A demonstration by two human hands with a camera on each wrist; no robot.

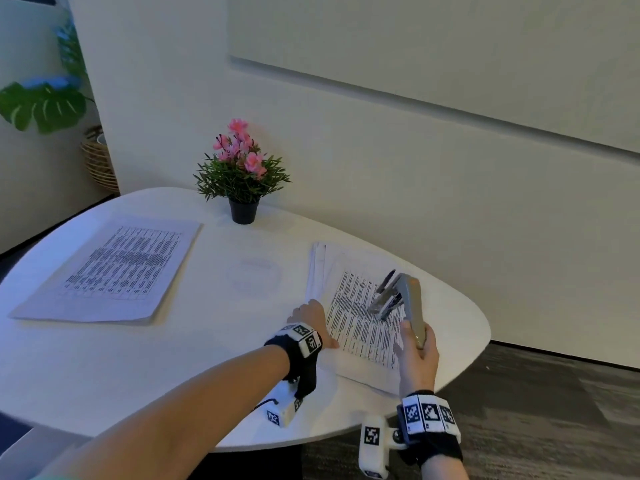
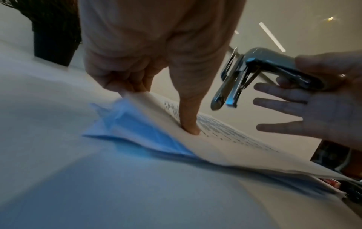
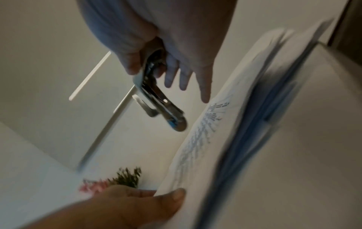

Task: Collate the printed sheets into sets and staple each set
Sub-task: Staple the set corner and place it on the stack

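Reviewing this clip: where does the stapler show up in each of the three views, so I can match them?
Head: stapler right of centre, held open by the right hand above the right paper stack.
Left wrist: stapler upper right, beyond the left hand.
Right wrist: stapler centre, hanging from the palm.
Shared landmark: the potted pink flowers.

Flat stack (image 1: 104,271) left, plant (image 1: 242,174) behind (centre), stapler (image 1: 398,299) over right stack (image 1: 360,327).

Left hand (image 1: 313,318): forearm extended forward, thumb pressed down flat, other fingers curled, pinching a sheet edge. Right hand (image 1: 417,355): raised, thumb and palm gripping a stapler, remaining fingers splayed straight.
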